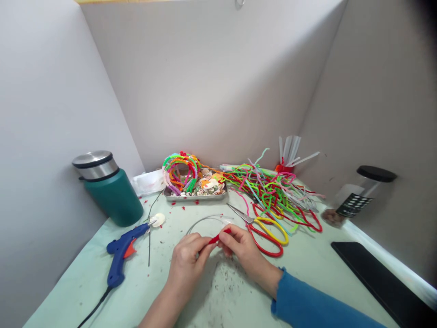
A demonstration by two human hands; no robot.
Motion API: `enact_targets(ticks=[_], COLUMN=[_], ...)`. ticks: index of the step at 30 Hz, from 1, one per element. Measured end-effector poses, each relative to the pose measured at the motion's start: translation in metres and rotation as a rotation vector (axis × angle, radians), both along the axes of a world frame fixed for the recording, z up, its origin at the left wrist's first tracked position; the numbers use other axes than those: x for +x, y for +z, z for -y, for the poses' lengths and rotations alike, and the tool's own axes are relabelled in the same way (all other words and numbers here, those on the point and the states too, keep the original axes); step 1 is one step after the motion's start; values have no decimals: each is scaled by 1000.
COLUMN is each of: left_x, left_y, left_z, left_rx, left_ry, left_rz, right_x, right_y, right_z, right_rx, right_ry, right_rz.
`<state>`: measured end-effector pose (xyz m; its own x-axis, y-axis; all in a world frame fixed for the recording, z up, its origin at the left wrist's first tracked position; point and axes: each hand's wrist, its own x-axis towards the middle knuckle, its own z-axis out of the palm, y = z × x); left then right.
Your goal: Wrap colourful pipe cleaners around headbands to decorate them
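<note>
Head view, hands: the left hand [187, 259] and right hand [239, 246] meet low over the table [307, 269], fingertips pinched together on a short red pipe cleaner [218, 237].
Grip: both hands are closed narrowly on that red piece, the left at its lower end, the right at its upper end.
Wire hoop: a thin bare headband [205, 221] arcs up from between the hands; the red piece lies against its near end (whether it is already wound on I cannot tell).
Step in hand: by the look of it, winding the red piece around the hoop's end.
Next move: I judge it calls for a steady pinch from one hand while the other turns the fuzz tightly round the wire.
Right of the hands: red-and-yellow scissors [264, 228], just beside the right hand, and behind them a loose heap of coloured pipe cleaners [273, 189].
Behind: a metal tray [196, 197] holding wrapped hoops and shells.
Left: a blue glue gun [121, 255], its cord trailing off the near edge, and a green flask [109, 189].
Far right: a black-lidded jar [358, 196] and a black pad [378, 278].
In the way: nothing crowds the hands; the scissors are the closest thing.
</note>
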<state>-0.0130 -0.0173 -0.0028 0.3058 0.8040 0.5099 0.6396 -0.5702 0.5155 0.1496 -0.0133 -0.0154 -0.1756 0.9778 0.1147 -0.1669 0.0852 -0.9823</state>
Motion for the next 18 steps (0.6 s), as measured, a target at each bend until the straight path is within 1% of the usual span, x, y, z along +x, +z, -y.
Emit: enact_targets(ticks=[4,9,14,18], left_x=[2,3,-2,-3], left_y=[-1,-2,-7,-13], left_z=[0,3,4,2], left_rx=[-45,-37,88,203], left_ry=[33,59,48,3], left_rz=[108,178,142,85], right_x=[-2,-7,-12,-10], right_y=[-5,-4,2,0], right_z=[1,7,9,9], right_rx=[72,216,274,276], right_ry=[46,-15,-46,-17], right_rz=[21,221,329,305])
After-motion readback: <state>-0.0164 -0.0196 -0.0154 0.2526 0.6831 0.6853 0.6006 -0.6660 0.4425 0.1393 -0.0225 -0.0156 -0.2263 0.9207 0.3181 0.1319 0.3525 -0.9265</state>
